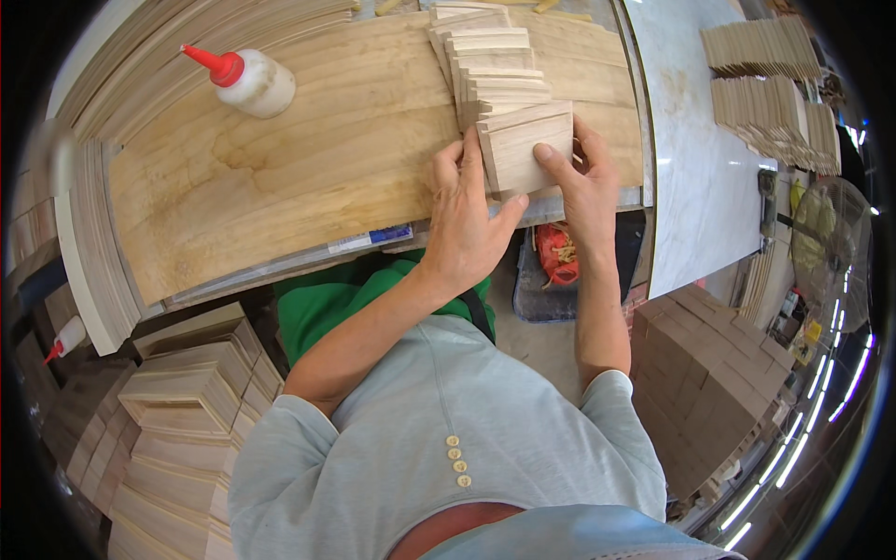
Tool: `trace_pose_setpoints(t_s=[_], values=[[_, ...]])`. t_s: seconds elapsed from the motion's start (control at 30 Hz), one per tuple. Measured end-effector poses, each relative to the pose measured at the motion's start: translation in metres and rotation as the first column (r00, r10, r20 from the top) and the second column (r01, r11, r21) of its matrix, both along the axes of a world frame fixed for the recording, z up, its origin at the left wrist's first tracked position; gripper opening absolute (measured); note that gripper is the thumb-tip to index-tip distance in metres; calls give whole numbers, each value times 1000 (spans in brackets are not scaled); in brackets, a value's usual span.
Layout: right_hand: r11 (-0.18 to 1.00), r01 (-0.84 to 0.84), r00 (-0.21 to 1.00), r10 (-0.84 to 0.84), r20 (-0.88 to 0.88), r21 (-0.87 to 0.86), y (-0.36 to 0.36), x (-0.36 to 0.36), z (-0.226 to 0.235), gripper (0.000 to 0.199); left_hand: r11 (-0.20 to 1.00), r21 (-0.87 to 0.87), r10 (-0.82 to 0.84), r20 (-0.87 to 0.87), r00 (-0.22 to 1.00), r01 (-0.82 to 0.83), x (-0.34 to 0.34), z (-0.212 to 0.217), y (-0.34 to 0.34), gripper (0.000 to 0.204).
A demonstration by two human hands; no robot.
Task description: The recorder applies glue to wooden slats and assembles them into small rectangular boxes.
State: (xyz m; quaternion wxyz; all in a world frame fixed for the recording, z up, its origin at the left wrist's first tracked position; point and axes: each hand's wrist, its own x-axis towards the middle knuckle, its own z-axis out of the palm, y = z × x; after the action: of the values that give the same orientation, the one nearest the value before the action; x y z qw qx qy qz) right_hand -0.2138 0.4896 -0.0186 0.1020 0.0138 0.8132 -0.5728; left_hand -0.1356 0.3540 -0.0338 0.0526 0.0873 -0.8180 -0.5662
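Several thin, pale wooden boards [525, 154] are bunched together between my two hands over the workbench. My right hand [588, 187] grips their right side, thumb pressed on the top face and fingers wrapped round the edge. Along the left edge rest the fingers of my left hand [462, 219], and its thumb touches the near corner. Behind them, a leaning row of similar small boards [495, 58] runs to the far side of the bench. A white glue bottle [261, 89] with a red nozzle stands to the left, away from both hands.
Long wooden strips [196, 47] line the bench's far left. Below left are stacked wooden box frames [177, 397]. A whitish table [695, 177] adjoins on the right, carrying rows of boards [761, 47]. Stacked brown blocks [705, 373] and a fan [831, 243] stand lower right.
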Motion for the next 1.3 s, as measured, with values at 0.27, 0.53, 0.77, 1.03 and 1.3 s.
trace_pose_setpoints(t_s=[0.27,0.53,0.77,1.03,1.3], values=[[999,-19,998,21,-59,35,4,4,-10,60,999,-27,-19,3,1000,20,2,-3,1,83],[999,29,1000,-29,0,39,6,15,1,62,996,76,-61,61,996,56,10,8,3,85],[993,-5,993,19,-115,120,10,17,-12,58,998,49,-49,12,999,49,15,-4,7,84],[994,10,996,0,-94,107,12,21,-13,59,993,94,-72,51,996,67,18,1,5,84],[985,28,997,-16,-70,172,11,27,0,60,988,120,-98,51,994,92,22,4,6,85]])
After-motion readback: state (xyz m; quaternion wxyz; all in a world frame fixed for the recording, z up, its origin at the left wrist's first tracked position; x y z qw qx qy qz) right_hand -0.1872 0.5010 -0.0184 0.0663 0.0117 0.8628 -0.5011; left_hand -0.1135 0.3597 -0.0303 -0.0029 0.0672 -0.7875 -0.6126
